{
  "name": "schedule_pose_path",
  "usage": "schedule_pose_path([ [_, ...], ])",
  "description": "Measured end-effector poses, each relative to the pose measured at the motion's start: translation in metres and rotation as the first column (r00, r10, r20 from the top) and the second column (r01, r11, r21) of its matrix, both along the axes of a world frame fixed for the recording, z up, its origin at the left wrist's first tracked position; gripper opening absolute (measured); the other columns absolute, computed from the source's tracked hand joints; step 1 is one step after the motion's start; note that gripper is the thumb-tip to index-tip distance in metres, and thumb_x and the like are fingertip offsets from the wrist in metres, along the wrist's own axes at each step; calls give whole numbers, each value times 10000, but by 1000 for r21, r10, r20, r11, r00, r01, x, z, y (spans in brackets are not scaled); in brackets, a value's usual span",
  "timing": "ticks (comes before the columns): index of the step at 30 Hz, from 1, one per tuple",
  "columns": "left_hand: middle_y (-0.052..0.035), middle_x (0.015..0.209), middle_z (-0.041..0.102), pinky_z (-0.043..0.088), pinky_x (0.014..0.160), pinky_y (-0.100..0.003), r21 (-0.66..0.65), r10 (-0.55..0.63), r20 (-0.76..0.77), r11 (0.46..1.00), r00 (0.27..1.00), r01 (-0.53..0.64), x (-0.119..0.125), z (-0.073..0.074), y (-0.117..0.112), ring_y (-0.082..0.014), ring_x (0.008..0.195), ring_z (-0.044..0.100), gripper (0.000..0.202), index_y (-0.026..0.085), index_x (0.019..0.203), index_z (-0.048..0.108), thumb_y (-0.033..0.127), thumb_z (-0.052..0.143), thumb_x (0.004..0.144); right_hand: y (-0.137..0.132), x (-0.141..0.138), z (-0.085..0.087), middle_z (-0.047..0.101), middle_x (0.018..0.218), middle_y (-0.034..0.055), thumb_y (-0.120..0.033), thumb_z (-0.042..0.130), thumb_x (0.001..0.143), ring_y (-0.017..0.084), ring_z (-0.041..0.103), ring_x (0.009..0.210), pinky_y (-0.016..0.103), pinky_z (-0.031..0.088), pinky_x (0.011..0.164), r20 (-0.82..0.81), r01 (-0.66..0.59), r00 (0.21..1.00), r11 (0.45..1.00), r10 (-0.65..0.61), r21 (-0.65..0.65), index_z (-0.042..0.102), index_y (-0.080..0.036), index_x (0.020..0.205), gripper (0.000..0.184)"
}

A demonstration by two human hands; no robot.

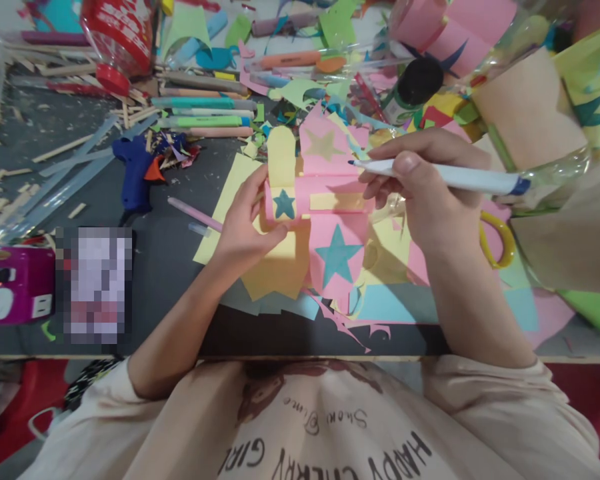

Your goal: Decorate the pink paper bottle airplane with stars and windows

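A pink and yellow paper craft (336, 187), shaped like a tube with flaps and teal stars, lies on yellow paper in the middle. My left hand (247, 223) is closed around its left end, thumb below the small teal star (284, 204). In my right hand (425, 183) is a white marker (445, 175) with a dark blue end, its tip pointing left over the pink paper. The fingertips of my right hand are close to the tube's right end; whether they touch it I cannot tell. A larger teal star (338, 256) sits on the lower pink flap.
A blue glue gun (133, 173) and a pink pen (195, 213) lie to the left, with a purple box (17, 285) and a phone (97, 285) nearer me. Markers, wooden sticks, paper scraps and a red-labelled bottle (120, 40) crowd the back. Yellow-handled scissors (503, 240) lie right.
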State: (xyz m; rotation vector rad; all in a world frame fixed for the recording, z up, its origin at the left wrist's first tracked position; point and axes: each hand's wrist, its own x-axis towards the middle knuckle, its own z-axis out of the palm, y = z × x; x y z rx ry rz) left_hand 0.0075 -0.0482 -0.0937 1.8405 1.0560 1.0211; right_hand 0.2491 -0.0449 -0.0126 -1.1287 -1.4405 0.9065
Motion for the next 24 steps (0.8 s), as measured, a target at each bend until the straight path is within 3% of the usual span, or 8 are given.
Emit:
schedule_pose_path([
  [4,-105,1467,528,562,1086,-408,-10,18,13,1000,1000,-18,-1,0,3,-297,1327,598,662,312,1467,428,451,727,893,4,-1,-7,693,654,-31,-408,803,816,124,590,517,281,460,456,18,-58,998,998,58,19,729,-264,762,171],
  [11,-100,1352,558,595,1019,-403,-62,10,18,998,1000,-9,0,1,1,-282,1241,634,614,282,1396,475,437,749,869,-7,-15,-16,661,669,-23,-396,678,926,95,529,528,252,418,470,113,-188,976,982,188,-9,659,-232,783,218],
  [19,-94,1342,562,591,1035,-402,-86,29,67,996,997,-24,2,1,1,-277,1241,636,593,276,1366,494,381,754,844,-8,-15,-25,604,601,-49,-440,736,878,89,493,503,231,382,456,201,-143,969,989,146,-29,643,-221,802,250],
  [24,-86,1365,553,576,1061,-424,-83,55,54,995,997,-50,4,2,-1,-283,1266,616,626,301,1378,485,438,772,838,-9,-13,-21,739,747,-1,-531,658,938,108,624,554,248,458,466,119,-124,985,992,124,-5,735,-237,918,304],
])
